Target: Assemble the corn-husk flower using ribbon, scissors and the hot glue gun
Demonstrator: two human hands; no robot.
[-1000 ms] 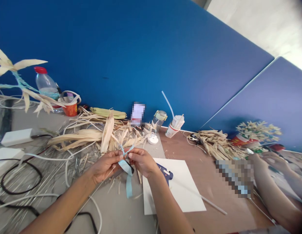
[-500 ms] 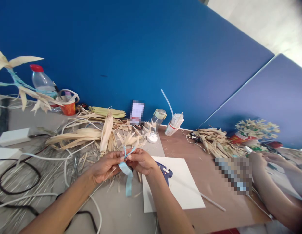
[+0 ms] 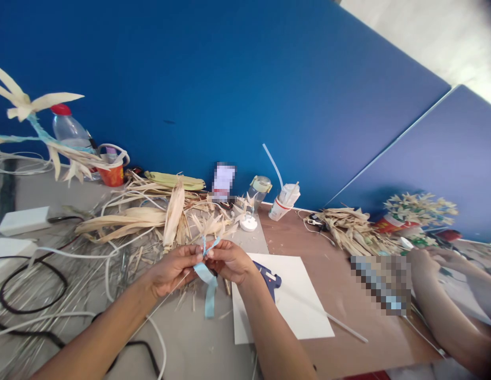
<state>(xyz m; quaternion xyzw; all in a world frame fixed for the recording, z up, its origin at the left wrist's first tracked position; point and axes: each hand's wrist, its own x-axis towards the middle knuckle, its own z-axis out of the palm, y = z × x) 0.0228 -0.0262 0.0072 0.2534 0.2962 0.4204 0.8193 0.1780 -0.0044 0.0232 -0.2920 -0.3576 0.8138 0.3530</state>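
Note:
Both my hands pinch a small corn husk flower whose two short stems are wrapped in light blue tape and meet between my fingertips. My left hand is closed around the lower stem, and a thin wire runs back from it over my forearm. My right hand grips the stem just where the two branches join. A loose length of light blue tape hangs down below my fingers. Partly behind my right forearm, a blue glue gun lies on a white sheet.
Dried corn husks and a green ear lie behind my hands. A taped husk branch rises at left before a bottle. Cables and wires spread at left. A co-worker's hands are at right. A glue stick lies nearby.
My hands keep the same pinch on the flower stems, with hardly any movement. The view has shifted slightly, and the husk branch at far left appears further right.

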